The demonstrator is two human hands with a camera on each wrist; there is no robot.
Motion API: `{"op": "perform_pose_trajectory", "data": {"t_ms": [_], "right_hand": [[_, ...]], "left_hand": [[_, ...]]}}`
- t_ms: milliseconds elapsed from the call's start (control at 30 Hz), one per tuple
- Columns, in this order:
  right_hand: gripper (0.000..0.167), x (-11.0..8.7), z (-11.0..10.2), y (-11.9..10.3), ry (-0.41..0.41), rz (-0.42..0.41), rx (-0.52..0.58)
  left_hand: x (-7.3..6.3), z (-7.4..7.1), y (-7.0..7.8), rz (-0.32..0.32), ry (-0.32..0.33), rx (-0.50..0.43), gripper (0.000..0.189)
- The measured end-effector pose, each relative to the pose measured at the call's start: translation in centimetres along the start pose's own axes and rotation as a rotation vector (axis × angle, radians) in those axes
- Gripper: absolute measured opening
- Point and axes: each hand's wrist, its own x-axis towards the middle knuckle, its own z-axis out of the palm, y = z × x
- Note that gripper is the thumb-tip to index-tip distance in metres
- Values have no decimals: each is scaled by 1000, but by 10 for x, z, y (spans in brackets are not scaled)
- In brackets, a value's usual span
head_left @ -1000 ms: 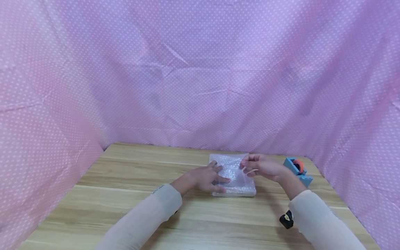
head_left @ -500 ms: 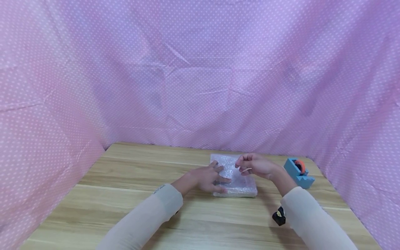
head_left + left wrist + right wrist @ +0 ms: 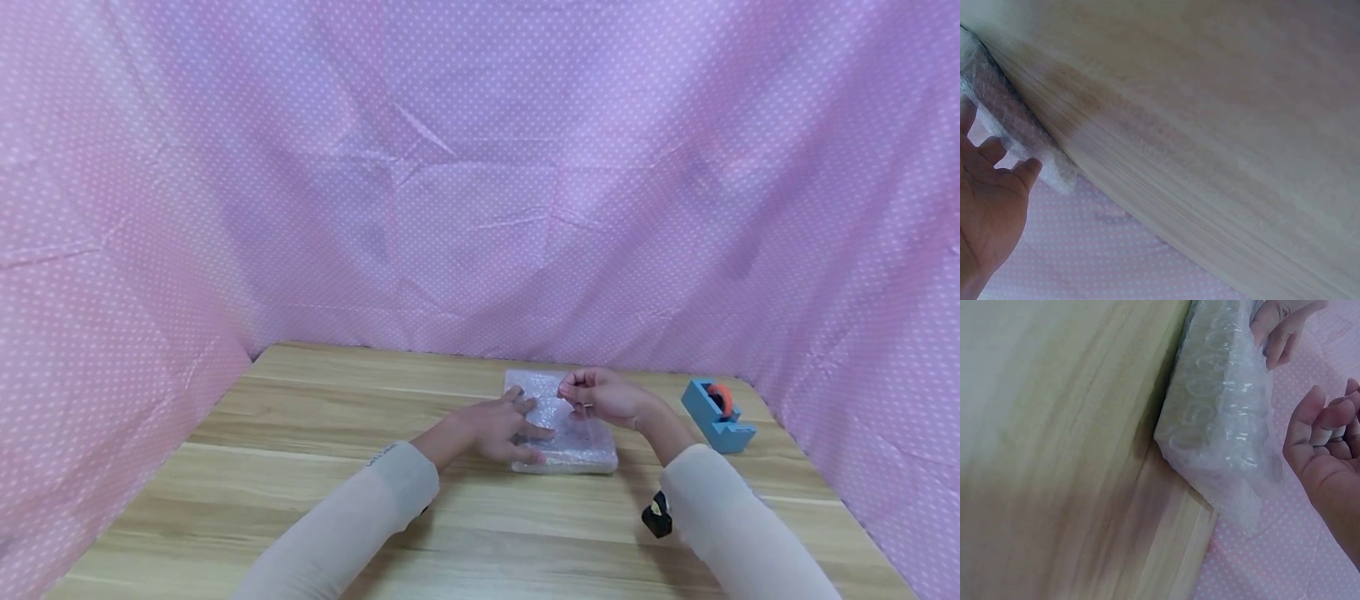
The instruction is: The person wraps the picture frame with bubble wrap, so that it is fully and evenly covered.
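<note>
A flat rectangular parcel in clear bubble wrap (image 3: 577, 450) lies on the table, its wrapped edge near in the right wrist view. Spread over its left part, my left hand (image 3: 498, 429) presses on the top with fingers apart. My right hand (image 3: 611, 398) hovers above the parcel's right side, thumb and forefinger tips drawn together and the other fingers curled. I cannot tell whether something thin sits between those tips. In the right wrist view, the right hand (image 3: 1332, 447) is beside the bubble wrap (image 3: 1229, 394), its fingertips partly out of frame.
A blue tape dispenser (image 3: 712, 421) with an orange-cored roll stands on the table to the right of the parcel. Pink dotted cloth (image 3: 480, 250) hangs round the wooden table (image 3: 322, 483). Something black (image 3: 657, 518) shows at the right sleeve.
My right hand has moved left over the parcel, away from the tape dispenser, and its thumb and forefinger tips have come closer together. The left hand has stayed on the parcel.
</note>
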Motion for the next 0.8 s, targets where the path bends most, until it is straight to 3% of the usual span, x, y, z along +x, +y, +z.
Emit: {"op": "perform_pose_trajectory", "data": {"t_ms": [100,367,800], "right_hand": [[12,3,0,-2,10,8,-69],[12,8,-1,-8,-20,16,-446],[20,19,-3,-10,-131,19,-525]], "left_hand": [[0,0,-2,2,-2,-4,58],[-1,-1,-6,-9,-16,-54,58],[2,-3,-13,3,-28,-50,60]]}}
